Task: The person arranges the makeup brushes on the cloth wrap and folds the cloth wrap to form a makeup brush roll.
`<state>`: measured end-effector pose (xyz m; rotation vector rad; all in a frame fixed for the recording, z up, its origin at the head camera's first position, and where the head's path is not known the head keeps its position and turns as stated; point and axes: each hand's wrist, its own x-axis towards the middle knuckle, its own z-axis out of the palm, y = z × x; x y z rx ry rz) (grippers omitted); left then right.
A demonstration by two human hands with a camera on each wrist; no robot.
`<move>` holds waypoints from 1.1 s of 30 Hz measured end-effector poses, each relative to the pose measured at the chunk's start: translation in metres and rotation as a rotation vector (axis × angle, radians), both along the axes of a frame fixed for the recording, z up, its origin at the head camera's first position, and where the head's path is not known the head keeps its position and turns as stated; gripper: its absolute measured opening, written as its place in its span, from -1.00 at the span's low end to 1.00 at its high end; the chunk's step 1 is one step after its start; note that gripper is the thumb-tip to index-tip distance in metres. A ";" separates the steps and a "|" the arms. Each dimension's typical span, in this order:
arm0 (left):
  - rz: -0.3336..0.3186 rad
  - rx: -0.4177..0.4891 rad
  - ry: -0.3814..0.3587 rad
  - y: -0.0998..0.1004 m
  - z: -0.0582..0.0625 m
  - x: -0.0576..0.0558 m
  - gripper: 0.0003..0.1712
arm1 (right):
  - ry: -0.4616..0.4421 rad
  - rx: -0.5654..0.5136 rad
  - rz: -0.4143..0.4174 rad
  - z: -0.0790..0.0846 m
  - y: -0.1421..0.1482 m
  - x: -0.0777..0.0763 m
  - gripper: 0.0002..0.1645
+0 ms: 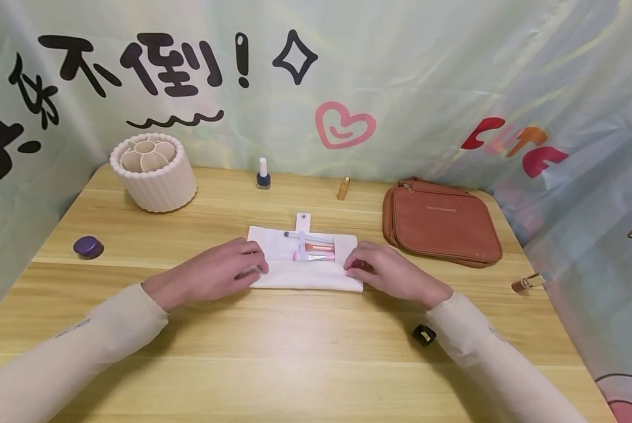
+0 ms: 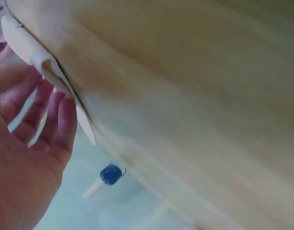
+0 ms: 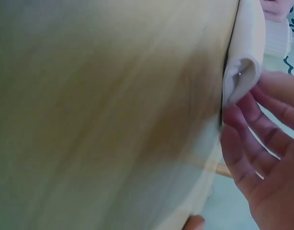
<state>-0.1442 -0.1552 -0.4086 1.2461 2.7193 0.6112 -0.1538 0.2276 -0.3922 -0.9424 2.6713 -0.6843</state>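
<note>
A white fabric brush roll (image 1: 305, 277) lies on the table, its near part folded over toward the back. Several makeup brushes (image 1: 320, 247) show above the fold, held by a pale band, and a snap strap (image 1: 303, 222) sticks out at the far edge. My left hand (image 1: 223, 267) grips the left end of the fold with bent fingers. At the right end, my right hand (image 1: 387, 270) pinches the fold between thumb and fingers. The right wrist view shows the roll's end (image 3: 243, 79) as a rounded loop beside the fingertips.
Behind the roll stand a dark blue nail polish bottle (image 1: 263, 178) and a gold tube (image 1: 343, 188). A ribbed white holder (image 1: 162, 185) and a purple jar (image 1: 88, 247) are at left. To the right are a brown case (image 1: 448, 226), a lipstick (image 1: 527, 283) and a small black item (image 1: 424, 335).
</note>
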 end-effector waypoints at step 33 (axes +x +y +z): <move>0.112 0.084 -0.307 -0.001 0.012 -0.005 -0.78 | -0.162 -0.059 0.001 0.007 0.012 0.007 -0.81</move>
